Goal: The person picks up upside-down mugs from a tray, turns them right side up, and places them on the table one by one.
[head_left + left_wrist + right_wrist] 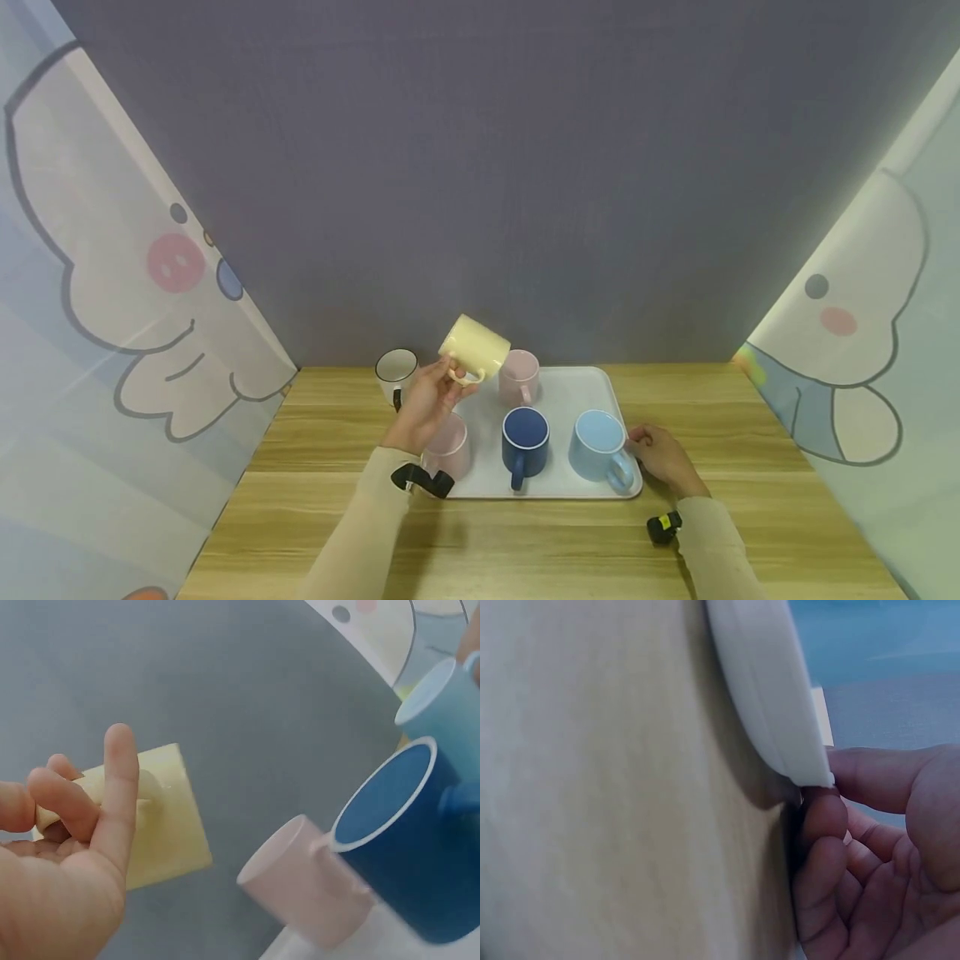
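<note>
My left hand [426, 410] holds a pale yellow mug [474, 343] by its handle, raised over the left back part of a white tray [577, 387]. The mug lies tipped on its side in the air. In the left wrist view the fingers curl at the handle, with one finger straight along the yellow mug [171, 825]. At the tray's right side, my right hand [663, 458] pinches the rim. The right wrist view shows the thumb on top of the tray edge [772, 697] and a fingertip under it, beside the light blue mug [596, 450].
Also on the tray stand a dark blue mug [525, 442], a pink mug [519, 375] at the back and another pink mug [450, 450] front left, partly behind my wrist. A white mug with black rim [395, 371] stands left of the tray. A grey wall [525, 183] rises behind.
</note>
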A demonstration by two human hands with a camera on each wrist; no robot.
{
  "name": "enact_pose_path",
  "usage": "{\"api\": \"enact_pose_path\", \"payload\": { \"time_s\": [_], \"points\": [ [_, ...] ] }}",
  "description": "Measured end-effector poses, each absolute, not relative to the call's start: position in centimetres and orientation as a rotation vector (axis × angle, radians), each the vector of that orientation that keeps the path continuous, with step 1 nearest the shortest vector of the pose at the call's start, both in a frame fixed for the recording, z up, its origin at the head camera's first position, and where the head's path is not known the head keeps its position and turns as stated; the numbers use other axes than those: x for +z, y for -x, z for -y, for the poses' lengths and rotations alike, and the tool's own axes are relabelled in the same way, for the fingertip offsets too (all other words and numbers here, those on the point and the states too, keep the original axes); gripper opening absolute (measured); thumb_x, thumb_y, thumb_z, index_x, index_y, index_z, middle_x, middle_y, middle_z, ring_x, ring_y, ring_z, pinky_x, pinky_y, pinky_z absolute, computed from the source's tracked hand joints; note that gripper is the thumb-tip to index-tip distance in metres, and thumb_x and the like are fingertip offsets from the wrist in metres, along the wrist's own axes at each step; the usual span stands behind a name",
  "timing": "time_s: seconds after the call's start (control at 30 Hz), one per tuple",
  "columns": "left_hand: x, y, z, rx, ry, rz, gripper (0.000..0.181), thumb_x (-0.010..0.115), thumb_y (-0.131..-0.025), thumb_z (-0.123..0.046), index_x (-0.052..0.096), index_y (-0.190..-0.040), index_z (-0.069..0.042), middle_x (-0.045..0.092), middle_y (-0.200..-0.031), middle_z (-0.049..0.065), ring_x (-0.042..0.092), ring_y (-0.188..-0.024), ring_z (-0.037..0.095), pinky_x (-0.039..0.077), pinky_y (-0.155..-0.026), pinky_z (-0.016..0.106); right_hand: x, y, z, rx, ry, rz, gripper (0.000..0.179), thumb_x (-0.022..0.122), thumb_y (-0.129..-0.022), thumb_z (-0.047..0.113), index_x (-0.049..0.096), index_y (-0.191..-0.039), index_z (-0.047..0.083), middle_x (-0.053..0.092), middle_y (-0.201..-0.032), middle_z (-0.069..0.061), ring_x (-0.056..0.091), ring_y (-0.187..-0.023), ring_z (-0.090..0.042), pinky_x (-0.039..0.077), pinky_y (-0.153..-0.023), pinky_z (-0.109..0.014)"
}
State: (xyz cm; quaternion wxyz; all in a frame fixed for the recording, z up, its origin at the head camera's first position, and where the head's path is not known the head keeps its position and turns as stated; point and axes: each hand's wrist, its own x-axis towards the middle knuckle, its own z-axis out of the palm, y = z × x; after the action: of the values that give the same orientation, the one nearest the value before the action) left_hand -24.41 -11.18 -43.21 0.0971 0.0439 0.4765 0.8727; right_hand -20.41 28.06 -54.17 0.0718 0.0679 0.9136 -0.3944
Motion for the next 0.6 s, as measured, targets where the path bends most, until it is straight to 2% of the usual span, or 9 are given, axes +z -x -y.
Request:
{"api": "enact_pose_path", "payload": {
  "time_s": [0.2, 0.43, 0.6],
  "points": [
    [-44.0, 24.1, 10.5, 2.69, -0.143, -1.114, 0.024, 0.04, -0.111, -0.016, 0.058, -0.098, -0.01, 0.061, -0.083, -0.001, 0.062, -0.078, 0.009, 0.058, -0.096, 0.037, -54.3, 20.4, -27.9, -1.214, -0.213, -2.73, 0.022, 0.057, -0.102, 0.017, 0.062, -0.111, -0.002, 0.063, -0.091, -0.011, 0.057, -0.082, -0.022, 0.045, -0.068, -0.031],
    [-44.8, 23.8, 9.7, 2.754, -0.156, -0.94, 0.035, 0.037, -0.112, -0.016, 0.057, -0.083, -0.01, 0.061, -0.086, 0.0, 0.064, -0.082, 0.01, 0.056, -0.101, 0.037, -54.6, 20.5, -28.1, -1.168, -0.17, -2.777, 0.021, 0.057, -0.101, 0.018, 0.063, -0.108, -0.001, 0.065, -0.094, -0.011, 0.057, -0.086, -0.023, 0.044, -0.07, -0.032],
    [-44.9, 23.7, 9.1, 2.797, -0.116, -0.863, 0.033, 0.035, -0.113, -0.018, 0.054, -0.088, -0.008, 0.06, -0.089, 0.001, 0.065, -0.082, 0.012, 0.057, -0.098, 0.036, -54.8, 20.4, -28.3, -1.149, -0.15, -2.803, 0.021, 0.057, -0.101, 0.019, 0.065, -0.107, 0.0, 0.067, -0.097, -0.012, 0.059, -0.089, -0.024, 0.045, -0.073, -0.033]
  ]
}}
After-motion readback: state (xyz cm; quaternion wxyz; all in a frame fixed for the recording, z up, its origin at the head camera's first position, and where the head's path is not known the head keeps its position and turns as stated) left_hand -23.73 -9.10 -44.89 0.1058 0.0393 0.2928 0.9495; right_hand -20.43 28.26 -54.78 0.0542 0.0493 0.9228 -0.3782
